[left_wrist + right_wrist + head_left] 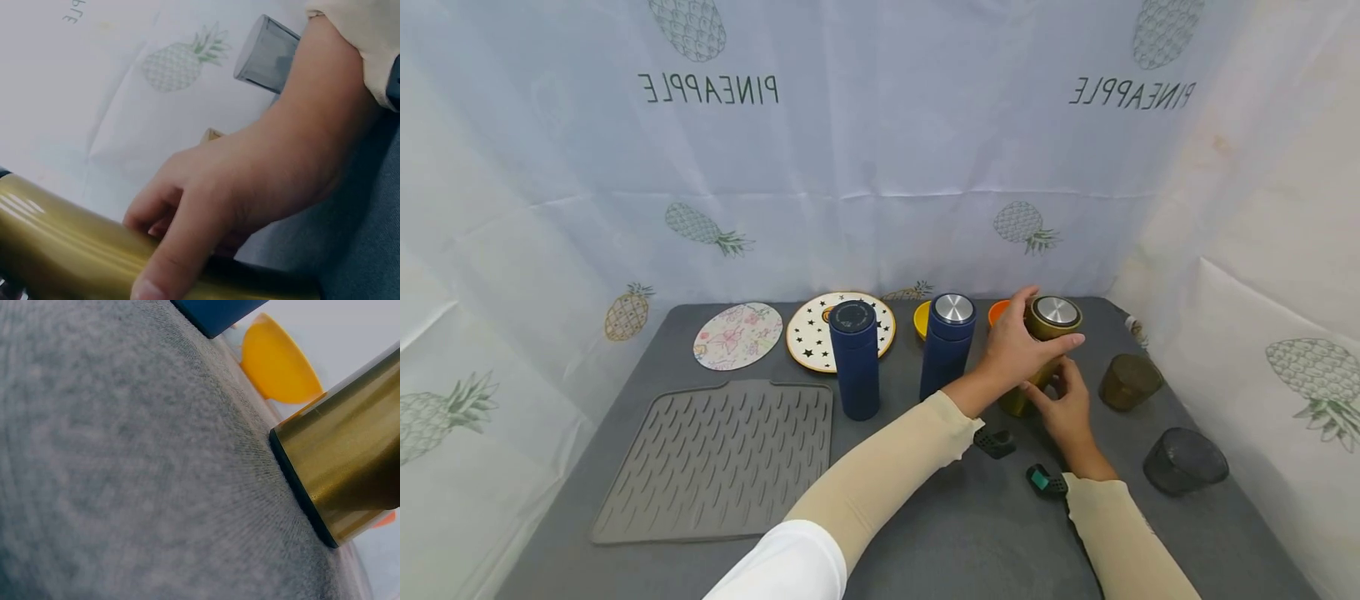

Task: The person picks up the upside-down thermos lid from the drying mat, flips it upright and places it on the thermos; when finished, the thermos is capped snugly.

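Note:
A gold flask (1054, 317) with a silver lid stands on the grey table (925, 533) at the back right. My left hand (1037, 337) grips its upper part just below the lid, fingers curled round it. My right hand (1060, 400) holds the flask's lower body from the right side. In the left wrist view the right hand (262, 175) lies with curled fingers against the shiny gold flask (56, 231). The right wrist view shows the gold flask (350, 456) with its dark base rim close to the grey cloth; neither hand appears there.
Two navy flasks (854, 358) (947, 342) stand left of the gold one. Behind them are a yellow bowl (922, 318), an orange bowl (998, 310), a star plate (808, 337) and a floral plate (737, 333). A ribbed grey mat (722, 458) lies front left. A brown cup (1129, 381) and a dark cup (1184, 460) sit right.

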### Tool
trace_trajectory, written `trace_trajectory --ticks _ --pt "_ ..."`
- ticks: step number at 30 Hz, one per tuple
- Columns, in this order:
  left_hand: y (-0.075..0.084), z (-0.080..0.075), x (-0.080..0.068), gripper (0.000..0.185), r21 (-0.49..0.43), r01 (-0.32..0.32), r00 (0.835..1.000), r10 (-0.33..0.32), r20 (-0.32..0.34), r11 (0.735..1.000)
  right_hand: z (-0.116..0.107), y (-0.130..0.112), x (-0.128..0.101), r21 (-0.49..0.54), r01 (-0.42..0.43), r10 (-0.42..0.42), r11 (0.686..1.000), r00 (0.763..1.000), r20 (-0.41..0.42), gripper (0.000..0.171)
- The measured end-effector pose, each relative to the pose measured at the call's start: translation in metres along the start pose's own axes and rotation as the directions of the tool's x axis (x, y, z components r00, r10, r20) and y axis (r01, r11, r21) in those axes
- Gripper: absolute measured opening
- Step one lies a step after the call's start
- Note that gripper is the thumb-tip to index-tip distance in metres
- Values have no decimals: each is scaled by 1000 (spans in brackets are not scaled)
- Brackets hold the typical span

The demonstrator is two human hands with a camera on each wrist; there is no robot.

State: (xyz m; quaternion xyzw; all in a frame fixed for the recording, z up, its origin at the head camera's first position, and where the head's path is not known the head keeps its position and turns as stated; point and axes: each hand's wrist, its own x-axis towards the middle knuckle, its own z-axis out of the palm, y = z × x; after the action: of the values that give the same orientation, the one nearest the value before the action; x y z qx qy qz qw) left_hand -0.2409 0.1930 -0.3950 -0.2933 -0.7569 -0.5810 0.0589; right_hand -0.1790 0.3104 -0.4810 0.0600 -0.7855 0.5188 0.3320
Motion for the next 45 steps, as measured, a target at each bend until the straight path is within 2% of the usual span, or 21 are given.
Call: trace_trajectory --ticks 5,11,16,19,23,30,39,45 --pt "-4 -6 -5 79 -68 -42 999 40 -19 997 -1 -1 1 7 -20 20 1000 1000 -9 53" --pt "-6 -12 -11 66 -57 -113 990 108 -93 992 -1 -1 1 16 -55 55 998 998 -2 52" --pt "-3 -15 -16 58 -52 -145 986 139 -97 988 0 -1 1 28 -59 59 998 998 -4 51" --pt "-1 -16 -17 56 -46 -141 987 137 -83 989 0 0 0 19 -55 55 998 998 -3 52" --pt "3 -15 -16 65 -28 -113 992 111 -60 993 -1 -1 1 -3 -52 52 999 999 -3 53" --pt "6 -8 -9 79 -73 -49 999 49 -10 996 -2 -3 1 -4 -61 61 998 998 8 52" --pt "9 4 -1 84 -20 15 1000 -15 -13 1000 -1 -4 0 -22 -47 47 999 999 4 54" --pt "9 4 -3 80 37 -24 999 25 -44 999 -1 -2 0 -5 -28 28 1000 1000 9 55"
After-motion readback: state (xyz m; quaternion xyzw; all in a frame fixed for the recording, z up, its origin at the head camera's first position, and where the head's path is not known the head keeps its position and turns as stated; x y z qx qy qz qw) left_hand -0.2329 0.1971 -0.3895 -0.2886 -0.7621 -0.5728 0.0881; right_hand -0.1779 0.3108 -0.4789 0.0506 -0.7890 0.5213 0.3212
